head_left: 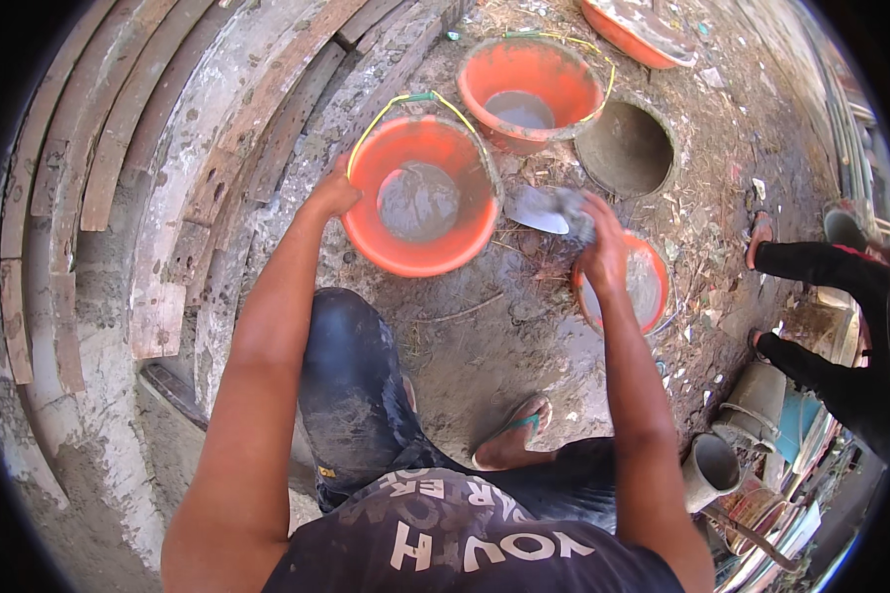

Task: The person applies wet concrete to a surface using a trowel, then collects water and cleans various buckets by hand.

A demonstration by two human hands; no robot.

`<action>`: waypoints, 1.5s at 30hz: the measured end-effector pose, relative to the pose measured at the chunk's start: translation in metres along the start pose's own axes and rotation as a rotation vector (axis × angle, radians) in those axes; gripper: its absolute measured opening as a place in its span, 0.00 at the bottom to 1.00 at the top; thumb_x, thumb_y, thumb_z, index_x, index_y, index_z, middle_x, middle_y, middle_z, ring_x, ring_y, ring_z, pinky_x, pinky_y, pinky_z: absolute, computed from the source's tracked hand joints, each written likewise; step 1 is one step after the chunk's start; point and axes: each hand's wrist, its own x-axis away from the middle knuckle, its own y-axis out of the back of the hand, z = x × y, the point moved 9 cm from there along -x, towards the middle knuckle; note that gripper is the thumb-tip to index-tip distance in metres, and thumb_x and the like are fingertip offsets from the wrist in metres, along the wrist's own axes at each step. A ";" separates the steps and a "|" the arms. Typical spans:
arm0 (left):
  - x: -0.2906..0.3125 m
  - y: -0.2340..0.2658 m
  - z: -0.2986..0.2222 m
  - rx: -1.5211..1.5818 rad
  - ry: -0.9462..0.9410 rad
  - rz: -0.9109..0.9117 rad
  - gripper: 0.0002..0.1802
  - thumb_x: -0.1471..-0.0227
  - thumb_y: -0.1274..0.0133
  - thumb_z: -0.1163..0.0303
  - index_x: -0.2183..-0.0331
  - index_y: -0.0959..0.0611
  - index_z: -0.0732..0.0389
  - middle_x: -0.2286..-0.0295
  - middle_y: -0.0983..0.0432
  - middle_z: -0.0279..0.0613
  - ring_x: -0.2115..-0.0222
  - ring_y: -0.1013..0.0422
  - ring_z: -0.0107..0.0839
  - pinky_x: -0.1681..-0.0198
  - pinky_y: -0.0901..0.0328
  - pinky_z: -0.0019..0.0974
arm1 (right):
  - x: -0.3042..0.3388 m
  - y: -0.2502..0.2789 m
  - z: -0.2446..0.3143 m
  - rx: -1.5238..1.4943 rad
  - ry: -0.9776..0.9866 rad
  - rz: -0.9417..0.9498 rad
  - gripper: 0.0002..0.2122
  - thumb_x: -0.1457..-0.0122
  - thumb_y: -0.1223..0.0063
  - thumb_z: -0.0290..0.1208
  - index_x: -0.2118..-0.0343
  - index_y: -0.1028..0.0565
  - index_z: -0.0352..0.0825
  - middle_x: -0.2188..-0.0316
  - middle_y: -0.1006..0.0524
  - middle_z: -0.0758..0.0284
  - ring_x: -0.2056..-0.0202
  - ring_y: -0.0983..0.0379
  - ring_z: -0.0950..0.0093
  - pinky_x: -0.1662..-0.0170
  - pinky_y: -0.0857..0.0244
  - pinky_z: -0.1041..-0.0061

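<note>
So the orange bucket (422, 198) of grey slurry sits on the dirt out front, left hand (334, 193) gripping its rim. Right hand (600, 247) is closed around a trowel (539, 210) beside it, over a smaller orange bowl (653, 287).

Ground: bare packed earth (504, 336), grey-brown, strewn with straw, dry stalks and pale scraps; it lies below and between the fingers of both hands.
Planks: weathered wooden boards (119, 128) crusted with grey mortar, laid in curved rows, outward of the left fingers.
Ledge: rough cement-coated edge (99, 474), down and left, well apart from the fingers.
Hollow: round grey-lined pit (625, 148) in the ground, just beyond the right fingers.
Clutter: grey pipe sections (712, 469) and stacked odds at lower right, well apart from the right fingers.
Light: strong daylight, hard shadows on the earth.
</note>
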 end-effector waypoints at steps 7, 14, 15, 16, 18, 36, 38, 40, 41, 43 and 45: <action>0.002 0.013 -0.123 -0.239 -0.278 -0.503 0.36 0.49 0.41 0.67 0.39 0.32 0.45 0.50 0.25 0.49 0.50 0.29 0.50 0.46 0.35 0.46 | 0.219 0.032 -0.276 -0.610 -1.335 -0.608 0.23 0.39 0.59 0.38 0.42 0.33 0.34 0.49 0.26 0.59 0.54 0.25 0.60 0.45 0.35 0.50; -0.007 0.025 -0.108 0.152 -0.297 -0.538 0.18 0.51 0.41 0.71 0.56 0.15 0.48 0.55 0.22 0.41 0.53 0.27 0.44 0.48 0.35 0.43 | 0.096 -0.025 -0.118 -1.196 -1.103 -0.363 0.29 0.44 0.38 0.44 0.43 0.33 0.40 0.46 0.29 0.62 0.51 0.27 0.65 0.60 0.23 0.66; -0.005 0.024 -0.110 0.192 -0.288 -0.562 0.14 0.52 0.41 0.71 0.60 0.14 0.51 0.61 0.20 0.43 0.58 0.25 0.46 0.53 0.33 0.45 | 0.068 -0.041 -0.088 -1.167 -1.126 -0.327 0.29 0.46 0.35 0.43 0.43 0.32 0.41 0.47 0.28 0.63 0.51 0.27 0.67 0.61 0.23 0.71; -0.009 0.022 -0.101 0.201 -0.207 -0.533 0.12 0.52 0.42 0.71 0.62 0.14 0.52 0.63 0.20 0.43 0.60 0.25 0.46 0.55 0.33 0.45 | 0.035 -0.058 -0.053 -0.896 -1.001 -0.134 0.34 0.49 0.35 0.52 0.43 0.32 0.38 0.47 0.28 0.55 0.48 0.28 0.61 0.52 0.26 0.63; -0.027 0.007 -0.113 0.265 -0.089 -0.474 0.09 0.53 0.43 0.71 0.65 0.15 0.54 0.67 0.19 0.45 0.64 0.24 0.47 0.58 0.32 0.46 | -0.035 -0.082 0.004 -0.048 -0.249 -0.134 0.33 0.43 0.40 0.50 0.43 0.34 0.30 0.47 0.30 0.49 0.49 0.30 0.56 0.52 0.30 0.61; 0.121 0.021 -0.023 0.356 -0.397 0.087 0.26 0.52 0.40 0.56 0.52 0.19 0.55 0.39 0.42 0.46 0.38 0.44 0.47 0.37 0.45 0.54 | 0.210 0.050 -0.244 -0.495 -1.399 -0.472 0.16 0.38 0.48 0.44 0.60 0.21 0.34 0.67 0.20 0.62 0.71 0.24 0.77 0.76 0.31 0.75; 0.140 0.007 0.003 0.645 -0.014 -0.030 0.35 0.50 0.41 0.50 0.43 0.29 0.54 0.39 0.43 0.48 0.41 0.41 0.48 0.39 0.43 0.55 | 0.188 0.033 -0.217 -0.875 -1.309 -0.565 0.15 0.39 0.47 0.41 0.58 0.22 0.35 0.66 0.21 0.62 0.70 0.23 0.77 0.77 0.31 0.75; 0.156 -0.017 0.013 0.823 0.249 0.009 0.43 0.48 0.43 0.46 0.38 0.39 0.54 0.39 0.43 0.49 0.43 0.38 0.49 0.42 0.40 0.56 | 0.125 0.022 -0.152 -0.910 -1.158 -0.522 0.15 0.41 0.45 0.38 0.56 0.24 0.34 0.66 0.21 0.64 0.70 0.24 0.75 0.71 0.29 0.76; 0.156 -0.032 0.008 0.870 0.312 0.122 0.45 0.47 0.44 0.45 0.36 0.43 0.54 0.40 0.42 0.50 0.45 0.36 0.49 0.44 0.38 0.55 | 0.099 0.010 -0.121 -0.869 -1.031 -0.459 0.15 0.42 0.44 0.38 0.56 0.24 0.34 0.66 0.21 0.64 0.71 0.24 0.76 0.70 0.29 0.77; 0.146 -0.057 -0.014 1.037 0.351 0.311 0.43 0.42 0.46 0.50 0.35 0.47 0.56 0.43 0.39 0.52 0.49 0.31 0.46 0.52 0.31 0.52 | 0.026 -0.018 -0.038 -0.647 -0.821 -0.308 0.20 0.41 0.44 0.41 0.53 0.24 0.30 0.61 0.20 0.61 0.63 0.23 0.71 0.58 0.30 0.73; 0.128 -0.090 -0.060 1.219 0.242 0.279 0.37 0.40 0.48 0.60 0.36 0.45 0.58 0.45 0.36 0.52 0.50 0.30 0.43 0.55 0.30 0.50 | -0.005 -0.081 -0.019 -0.352 -0.698 -0.089 0.23 0.40 0.45 0.39 0.46 0.28 0.30 0.46 0.26 0.51 0.48 0.27 0.62 0.48 0.33 0.66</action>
